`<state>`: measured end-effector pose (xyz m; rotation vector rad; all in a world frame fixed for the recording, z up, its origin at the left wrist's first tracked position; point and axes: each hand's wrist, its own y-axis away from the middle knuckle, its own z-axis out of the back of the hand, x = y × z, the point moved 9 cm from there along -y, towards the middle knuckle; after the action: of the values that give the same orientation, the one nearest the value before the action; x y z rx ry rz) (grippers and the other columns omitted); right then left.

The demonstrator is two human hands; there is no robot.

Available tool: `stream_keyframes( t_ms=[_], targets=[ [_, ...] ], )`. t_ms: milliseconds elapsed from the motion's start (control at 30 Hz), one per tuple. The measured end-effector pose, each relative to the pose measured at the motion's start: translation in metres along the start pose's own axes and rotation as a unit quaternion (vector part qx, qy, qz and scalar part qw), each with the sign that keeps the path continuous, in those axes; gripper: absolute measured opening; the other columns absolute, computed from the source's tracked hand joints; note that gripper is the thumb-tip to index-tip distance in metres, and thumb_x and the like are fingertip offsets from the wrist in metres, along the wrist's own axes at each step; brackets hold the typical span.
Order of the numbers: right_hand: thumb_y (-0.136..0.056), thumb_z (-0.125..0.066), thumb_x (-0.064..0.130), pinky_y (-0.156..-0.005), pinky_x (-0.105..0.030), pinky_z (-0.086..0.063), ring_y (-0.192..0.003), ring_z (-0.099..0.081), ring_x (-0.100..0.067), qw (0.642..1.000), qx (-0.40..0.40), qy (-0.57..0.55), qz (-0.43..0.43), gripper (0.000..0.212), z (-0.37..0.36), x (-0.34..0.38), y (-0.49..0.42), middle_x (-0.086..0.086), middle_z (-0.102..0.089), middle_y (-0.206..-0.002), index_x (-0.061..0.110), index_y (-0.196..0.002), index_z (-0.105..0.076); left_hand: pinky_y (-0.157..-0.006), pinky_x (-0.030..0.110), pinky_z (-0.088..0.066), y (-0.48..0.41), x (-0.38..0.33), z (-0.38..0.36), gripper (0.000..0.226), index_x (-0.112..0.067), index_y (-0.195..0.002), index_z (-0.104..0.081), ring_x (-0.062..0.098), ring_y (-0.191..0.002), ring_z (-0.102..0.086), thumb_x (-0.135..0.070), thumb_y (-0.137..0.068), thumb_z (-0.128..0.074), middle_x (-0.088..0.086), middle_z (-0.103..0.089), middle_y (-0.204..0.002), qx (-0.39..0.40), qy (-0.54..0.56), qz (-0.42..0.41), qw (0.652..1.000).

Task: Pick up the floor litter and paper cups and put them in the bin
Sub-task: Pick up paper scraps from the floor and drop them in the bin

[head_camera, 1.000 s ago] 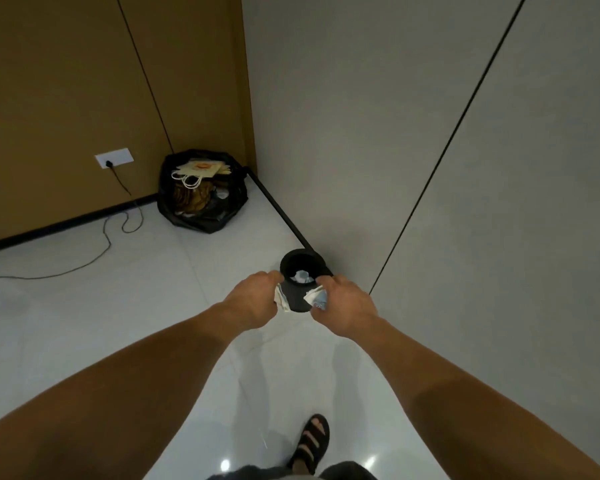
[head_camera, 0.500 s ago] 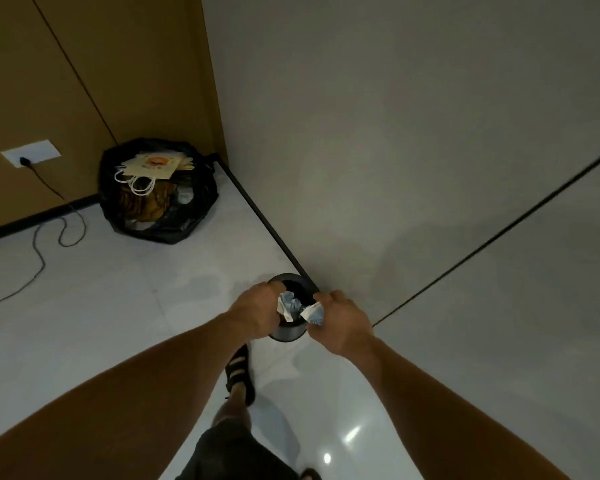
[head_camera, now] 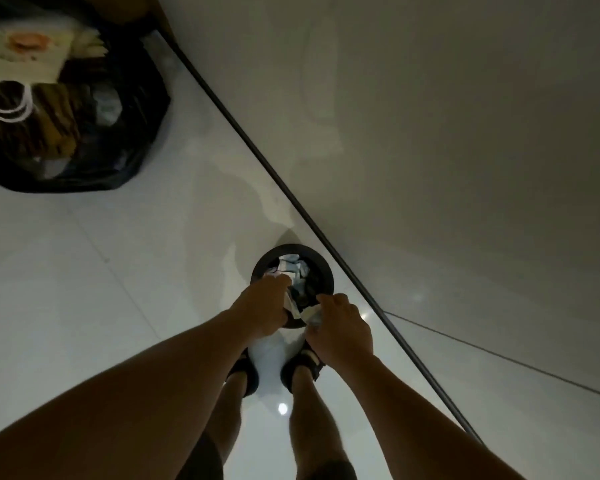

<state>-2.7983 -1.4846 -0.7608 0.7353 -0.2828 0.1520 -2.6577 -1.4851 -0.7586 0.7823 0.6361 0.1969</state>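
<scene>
A small round black bin (head_camera: 326, 268) stands on the white floor against the grey wall, with crumpled paper (head_camera: 291, 266) inside it. My left hand (head_camera: 265, 304) hangs over the bin's near left rim and grips a piece of crumpled white paper (head_camera: 289, 301). My right hand (head_camera: 340, 327) is at the near right rim and holds another crumpled white wad (head_camera: 313, 315). Both wads sit just above the bin's opening.
A large black rubbish bag (head_camera: 94, 168) full of paper bags and waste lies at the upper left by the corner. A dark skirting strip (head_camera: 291, 199) runs along the wall's foot. My two sandalled feet (head_camera: 303, 367) stand right behind the bin.
I have stepped up to the bin and now look straight down on it. Both hands have come lower over its opening, still holding their paper.
</scene>
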Motion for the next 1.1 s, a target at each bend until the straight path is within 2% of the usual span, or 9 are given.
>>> stream_keyframes(
  t_ms=[100, 233, 333, 433, 533, 633, 733, 900, 1100],
  targets=[
    [-0.088, -0.063, 0.037, -0.087, -0.031, -0.051, -0.109, -0.055, -0.019, 1.0, 0.012, -0.02, -0.006, 0.056, -0.038, -0.017, -0.055, -0.002, -0.05, -0.129, 0.023, -0.137, -0.04, -0.093, 0.029, -0.041, -0.056, 0.019, -0.027, 0.062, -0.015, -0.141, -0.037, 0.027, -0.124, -0.048, -0.014, -0.084, -0.063, 0.009, -0.049, -0.135, 0.01, 0.023, 0.008, 1.0],
    [-0.087, -0.066, 0.042, -0.1, -0.038, -0.047, -0.129, -0.045, -0.024, 0.996, 0.063, -0.058, 0.012, 0.079, -0.078, -0.027, -0.089, -0.003, -0.034, -0.149, 0.024, -0.15, -0.023, -0.092, 0.038, -0.047, -0.085, 0.049, -0.046, 0.076, -0.017, -0.144, -0.03, 0.034, -0.119, -0.051, -0.019, -0.079, -0.069, 0.014, -0.042, -0.138, 0.02, 0.013, 0.041, 0.999],
    [-0.087, -0.064, 0.041, -0.1, -0.039, -0.046, -0.133, -0.041, -0.026, 0.996, 0.074, -0.052, 0.005, 0.08, -0.079, -0.032, -0.086, -0.004, -0.029, -0.153, 0.025, -0.151, -0.019, -0.093, 0.043, -0.048, -0.074, 0.067, -0.048, 0.076, -0.017, -0.142, -0.03, 0.036, -0.117, -0.05, -0.023, -0.077, -0.069, 0.015, -0.041, -0.135, 0.044, -0.012, 0.083, 0.996],
    [-0.087, -0.062, 0.044, -0.101, -0.043, -0.048, -0.134, -0.041, -0.025, 0.995, 0.076, -0.058, 0.01, 0.08, -0.052, -0.023, -0.067, -0.004, -0.031, -0.153, 0.024, -0.152, -0.019, -0.093, 0.041, -0.046, -0.052, 0.057, -0.025, 0.075, -0.018, -0.143, -0.029, 0.035, -0.119, -0.048, -0.027, -0.079, -0.067, 0.014, -0.041, -0.135, 0.042, -0.026, 0.088, 0.995],
    [-0.088, -0.059, 0.048, -0.103, -0.046, -0.045, -0.138, -0.035, -0.027, 0.998, 0.059, -0.026, 0.014, 0.079, -0.011, -0.006, -0.049, -0.005, -0.026, -0.155, 0.025, -0.152, -0.018, -0.089, 0.038, -0.044, -0.033, 0.025, 0.013, 0.076, -0.02, -0.145, -0.027, 0.034, -0.12, -0.046, -0.03, -0.08, -0.066, 0.013, -0.041, -0.137, 0.015, -0.042, 0.054, 0.998],
    [-0.088, -0.057, 0.052, -0.105, -0.047, -0.04, -0.143, -0.026, -0.029, 0.999, 0.028, 0.005, 0.022, 0.08, 0.035, 0.015, -0.029, -0.006, -0.021, -0.158, 0.026, -0.152, -0.016, -0.095, 0.038, -0.044, -0.011, -0.015, 0.05, 0.074, -0.018, -0.145, -0.027, 0.031, -0.124, -0.042, -0.033, -0.082, -0.064, 0.011, -0.039, -0.14, -0.004, -0.071, 0.0, 0.997],
    [-0.086, -0.057, 0.057, -0.106, -0.048, -0.037, -0.144, -0.021, -0.029, 1.0, -0.009, 0.009, 0.008, 0.082, 0.08, 0.031, -0.003, -0.005, -0.019, -0.159, 0.029, -0.152, -0.016, -0.097, 0.041, -0.045, 0.014, -0.052, 0.082, 0.069, -0.018, -0.141, -0.033, 0.029, -0.122, -0.042, -0.039, -0.083, -0.063, 0.008, -0.043, -0.134, -0.014, -0.13, -0.053, 0.99],
    [-0.086, -0.059, 0.059, -0.109, -0.051, -0.033, -0.146, -0.017, -0.028, 0.992, -0.081, -0.046, -0.079, 0.087, 0.147, 0.036, 0.065, -0.004, -0.017, -0.16, 0.032, -0.153, -0.011, -0.101, 0.048, -0.039, 0.068, -0.095, 0.12, 0.067, -0.019, -0.142, -0.033, 0.03, -0.131, -0.033, -0.045, -0.085, -0.058, 0.007, -0.036, -0.142, 0.004, -0.217, -0.118, 0.969],
    [-0.085, -0.06, 0.058, -0.11, -0.049, -0.034, -0.145, -0.021, -0.029, 0.966, -0.147, -0.115, -0.177, 0.085, 0.164, 0.027, 0.184, -0.004, -0.018, -0.16, 0.031, -0.153, -0.017, -0.103, 0.046, -0.038, 0.14, -0.155, 0.122, 0.069, -0.018, -0.143, -0.032, 0.03, -0.133, -0.03, -0.051, -0.086, -0.054, 0.008, -0.032, -0.145, 0.04, -0.301, -0.199, 0.932]
  ],
)
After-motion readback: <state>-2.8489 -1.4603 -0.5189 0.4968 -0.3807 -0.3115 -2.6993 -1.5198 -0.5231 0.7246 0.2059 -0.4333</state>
